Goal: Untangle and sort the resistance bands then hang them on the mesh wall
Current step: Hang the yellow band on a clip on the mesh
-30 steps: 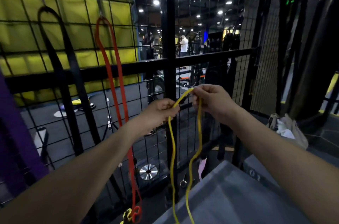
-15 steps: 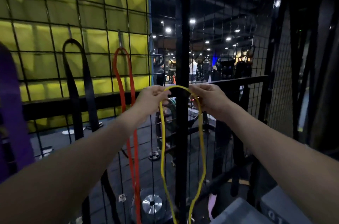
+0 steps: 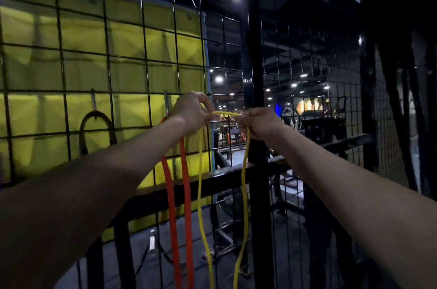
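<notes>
Raising yellow band (image 3: 200,194) higher against mesh wall (image 3: 101,71) | fingers of left hand (image 3: 192,111), right hand (image 3: 259,123) pinching it

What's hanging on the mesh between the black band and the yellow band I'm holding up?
The red band hangs between the black band and the yellow band, as the head view shows; its top is hidden behind the left hand.

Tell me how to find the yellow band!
Look at the black mesh wall with yellow behind it. In front of it two hands pinch the yellow band, left hand and right hand. It is thinner than the red band hanging beside it.
</notes>
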`<state>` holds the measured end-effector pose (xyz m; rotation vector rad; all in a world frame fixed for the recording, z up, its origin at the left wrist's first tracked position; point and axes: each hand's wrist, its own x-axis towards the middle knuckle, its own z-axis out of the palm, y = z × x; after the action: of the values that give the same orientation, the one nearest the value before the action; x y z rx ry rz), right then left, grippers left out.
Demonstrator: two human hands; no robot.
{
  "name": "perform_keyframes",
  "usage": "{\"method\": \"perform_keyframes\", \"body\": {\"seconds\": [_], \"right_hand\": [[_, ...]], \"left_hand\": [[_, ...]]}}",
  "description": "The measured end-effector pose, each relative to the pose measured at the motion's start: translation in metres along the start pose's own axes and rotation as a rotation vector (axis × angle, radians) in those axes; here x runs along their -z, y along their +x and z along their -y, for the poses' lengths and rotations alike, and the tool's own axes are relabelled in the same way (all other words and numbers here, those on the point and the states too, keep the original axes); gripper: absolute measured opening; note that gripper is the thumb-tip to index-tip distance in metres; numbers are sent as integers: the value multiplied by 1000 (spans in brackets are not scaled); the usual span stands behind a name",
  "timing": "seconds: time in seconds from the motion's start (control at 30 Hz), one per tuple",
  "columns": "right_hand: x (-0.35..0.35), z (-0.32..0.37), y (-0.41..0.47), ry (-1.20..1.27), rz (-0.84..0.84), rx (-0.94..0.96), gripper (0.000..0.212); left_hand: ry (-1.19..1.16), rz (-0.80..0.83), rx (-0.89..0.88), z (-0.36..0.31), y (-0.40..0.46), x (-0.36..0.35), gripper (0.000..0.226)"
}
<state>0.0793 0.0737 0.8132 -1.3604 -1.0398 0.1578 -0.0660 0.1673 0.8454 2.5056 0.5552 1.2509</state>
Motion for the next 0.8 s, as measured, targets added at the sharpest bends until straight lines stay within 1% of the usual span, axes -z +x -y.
{"method": "perform_keyframes", "body": {"seconds": [0.03,0.1,0.13,0.23,0.3,0.4,0.5,0.63,0.8], "right_hand": [[-2,0,5,-18,-5,13,19],[-7,1,16,-38,-8,20,11],[-9,2,20,-50,-8,14,9],[-16,3,35,-84,28,0,12],[-23,5,43,-60,63,0,19],[-33,11,57,-33,68,12,19],[-42,17,68,5,47,8,17],[-46,21,74,2,29,-13,23],[-44,22,74,-14,104,19,12]], "left_hand": [[84,-22,-44,3,4,1,13],[160,-49,-98,9,12,2,12],[164,-56,-110,12,15,2,11],[127,-85,-147,19,29,5,5],[101,-99,-174,21,35,7,4],[90,-103,-207,24,40,5,2],[84,-105,-206,25,44,1,5],[112,-103,-203,22,48,0,10],[159,-99,-235,24,50,2,10]]}}
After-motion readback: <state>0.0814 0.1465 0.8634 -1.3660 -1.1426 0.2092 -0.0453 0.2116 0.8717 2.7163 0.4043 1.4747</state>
